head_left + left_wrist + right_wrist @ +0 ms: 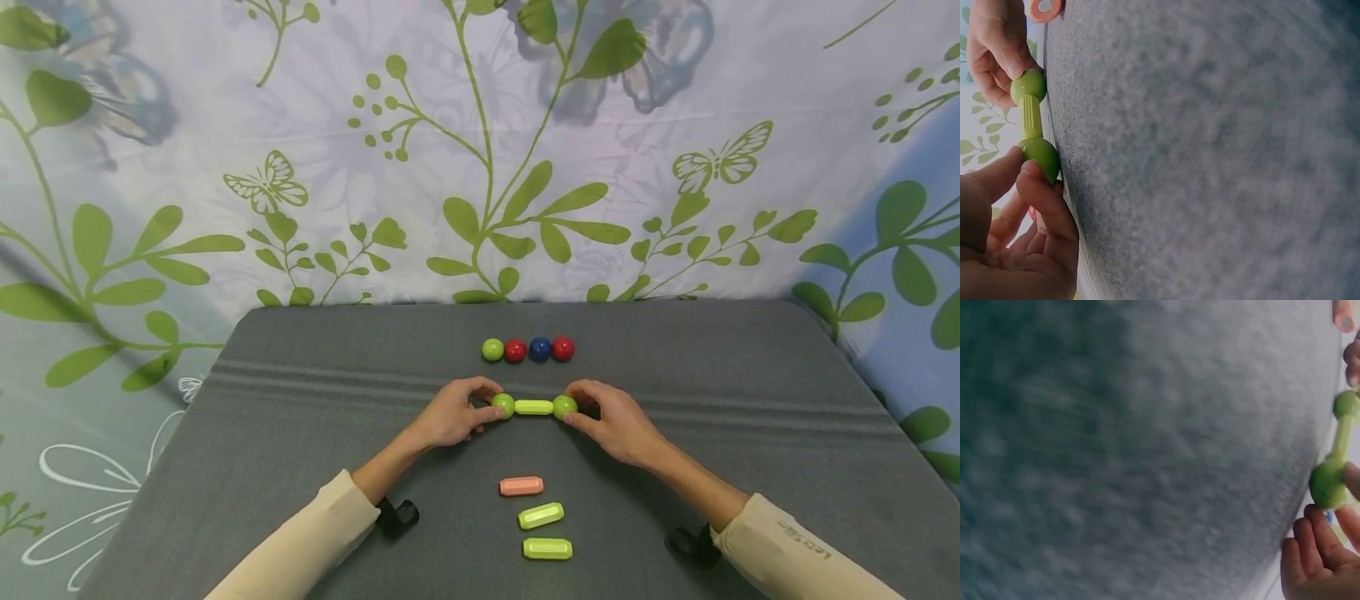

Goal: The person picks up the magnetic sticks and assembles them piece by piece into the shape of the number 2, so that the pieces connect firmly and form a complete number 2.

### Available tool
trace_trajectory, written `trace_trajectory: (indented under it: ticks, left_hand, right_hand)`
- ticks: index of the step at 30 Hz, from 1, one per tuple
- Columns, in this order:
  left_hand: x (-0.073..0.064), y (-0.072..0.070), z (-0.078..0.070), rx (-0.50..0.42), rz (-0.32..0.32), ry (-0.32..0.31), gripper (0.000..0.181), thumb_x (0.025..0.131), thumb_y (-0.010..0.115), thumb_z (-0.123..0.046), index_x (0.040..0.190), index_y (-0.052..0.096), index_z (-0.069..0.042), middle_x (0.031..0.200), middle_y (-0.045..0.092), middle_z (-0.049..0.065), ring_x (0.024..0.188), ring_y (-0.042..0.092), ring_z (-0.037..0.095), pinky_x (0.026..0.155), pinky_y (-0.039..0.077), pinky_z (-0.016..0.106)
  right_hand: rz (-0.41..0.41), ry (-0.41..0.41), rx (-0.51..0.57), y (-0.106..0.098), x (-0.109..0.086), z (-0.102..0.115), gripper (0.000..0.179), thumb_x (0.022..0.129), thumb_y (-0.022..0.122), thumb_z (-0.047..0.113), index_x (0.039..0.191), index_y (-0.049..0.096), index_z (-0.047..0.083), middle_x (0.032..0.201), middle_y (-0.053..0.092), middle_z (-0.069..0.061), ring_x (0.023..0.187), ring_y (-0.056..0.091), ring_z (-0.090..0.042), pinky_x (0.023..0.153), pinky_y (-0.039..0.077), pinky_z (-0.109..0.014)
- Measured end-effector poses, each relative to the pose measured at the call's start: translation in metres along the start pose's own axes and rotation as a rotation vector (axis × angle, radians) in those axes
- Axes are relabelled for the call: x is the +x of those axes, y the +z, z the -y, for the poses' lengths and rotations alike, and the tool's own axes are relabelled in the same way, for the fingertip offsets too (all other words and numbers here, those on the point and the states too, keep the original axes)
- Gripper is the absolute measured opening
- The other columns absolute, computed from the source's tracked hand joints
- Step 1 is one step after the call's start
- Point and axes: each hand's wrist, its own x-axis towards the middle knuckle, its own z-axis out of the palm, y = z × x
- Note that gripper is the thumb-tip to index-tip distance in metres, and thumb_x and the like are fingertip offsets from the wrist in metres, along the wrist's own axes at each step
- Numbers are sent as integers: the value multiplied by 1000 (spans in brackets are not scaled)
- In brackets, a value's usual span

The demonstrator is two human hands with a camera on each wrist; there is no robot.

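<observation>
A yellow-green magnetic rod (534, 407) lies level between two green balls, joined end to end with them. My left hand (452, 414) pinches the left green ball (506, 406) between thumb and fingers. At the other end, the right green ball (563, 407) is pinched by my right hand (618, 423). The left wrist view shows both balls touching the rod's ends, with fingertips on the nearer ball (1042, 157). In the right wrist view, a thumb and fingers hold the closer ball (1327, 484).
Beyond the hands, a green ball (492, 349), a red ball (515, 351), a blue ball (540, 349) and another red ball (563, 348) form a row. Nearer lie an orange rod (521, 486) and two yellow-green rods (541, 516) on the grey table (300, 467). Patterned cloth (420, 192) hangs behind.
</observation>
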Motion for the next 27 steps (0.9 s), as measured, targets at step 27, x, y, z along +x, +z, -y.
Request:
trace_trajectory:
  ticks: [27]
  left_hand:
    - [-1, -1, 1, -17, 5, 1, 29, 94, 70, -17, 120, 65, -6, 109, 66, 9, 60, 60, 14, 45, 49, 31]
  right_hand:
    - [192, -119, 265, 30, -36, 46, 18, 94, 70, 30, 101, 64, 15, 98, 66, 4, 93, 63, -15, 83, 50, -37]
